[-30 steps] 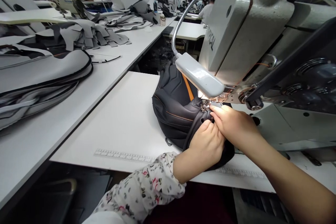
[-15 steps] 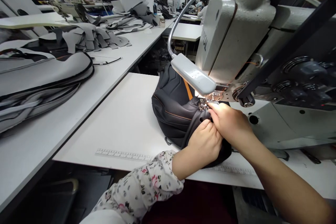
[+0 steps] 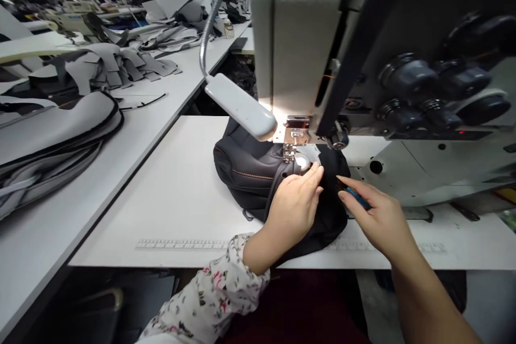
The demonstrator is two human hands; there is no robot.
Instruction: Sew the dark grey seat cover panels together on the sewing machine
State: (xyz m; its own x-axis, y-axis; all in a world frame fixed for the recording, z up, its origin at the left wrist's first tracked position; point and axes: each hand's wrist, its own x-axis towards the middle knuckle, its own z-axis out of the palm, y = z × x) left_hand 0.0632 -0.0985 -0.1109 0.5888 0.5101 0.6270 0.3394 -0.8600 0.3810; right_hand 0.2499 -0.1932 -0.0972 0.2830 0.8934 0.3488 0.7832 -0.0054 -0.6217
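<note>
A black padded cover with orange stitching (image 3: 245, 166) lies under the presser foot (image 3: 291, 145) of a grey-white sewing machine (image 3: 298, 43). My left hand (image 3: 296, 207) rests on the black fabric just in front of the needle, fingers together and pressing it down. My right hand (image 3: 377, 215) is a little to the right of the fabric's edge and pinches a small blue tool (image 3: 357, 198) between thumb and fingers. The machine's lamp (image 3: 241, 106) shines on the needle area.
The white sewing table (image 3: 177, 193) carries a printed ruler strip (image 3: 181, 244) along its front edge. A long bench on the left holds stacked grey cover pieces (image 3: 52, 134) and further grey cut parts (image 3: 113, 59). Tension knobs (image 3: 423, 86) stick out of the machine at right.
My head has moved right and closer to the machine. My right hand has drawn back from the needle to the right and now holds a blue tool; my left hand stays on the fabric.
</note>
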